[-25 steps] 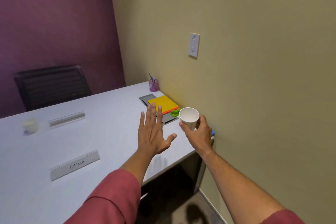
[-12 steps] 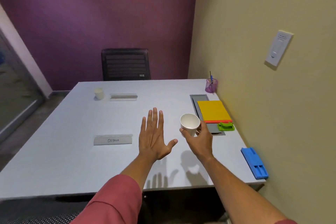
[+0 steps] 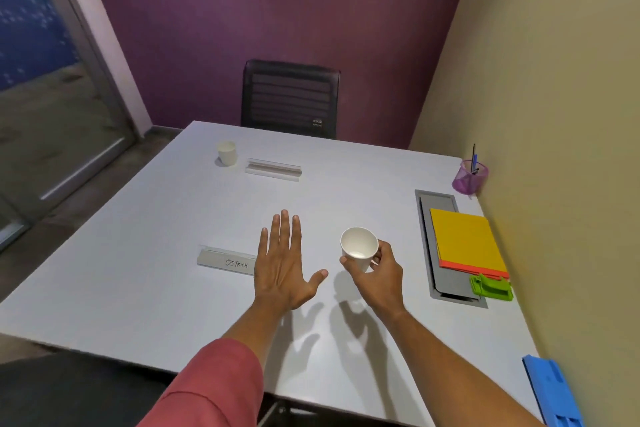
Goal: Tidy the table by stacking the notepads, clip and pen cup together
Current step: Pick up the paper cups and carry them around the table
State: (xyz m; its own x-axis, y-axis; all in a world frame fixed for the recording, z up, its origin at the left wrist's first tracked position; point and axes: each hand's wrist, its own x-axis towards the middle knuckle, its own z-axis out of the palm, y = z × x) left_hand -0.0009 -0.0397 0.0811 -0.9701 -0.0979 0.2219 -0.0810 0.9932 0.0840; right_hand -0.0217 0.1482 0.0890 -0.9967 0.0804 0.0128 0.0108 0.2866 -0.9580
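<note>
While right hand (image 3: 382, 274) grips one of two paper cups (image 3: 359, 248) | left hand (image 3: 282, 263) spread flat, empty | notepad stack (image 3: 467, 241): one | green clip (image 3: 491, 287): one | pen cup (image 3: 470, 177): one | name plates (image 3: 227, 262): two

cup (image 3: 359, 248) white | notepads (image 3: 467, 241) yellow, orange | clip (image 3: 491, 286) green | pen cup (image 3: 470, 177) purple

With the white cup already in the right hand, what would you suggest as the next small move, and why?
Probably carry the paper cup in the right hand rightward toward the yellow notepad, since the notepads, green clip and purple pen cup already sit along that wall side. The left hand is open and free.
</note>
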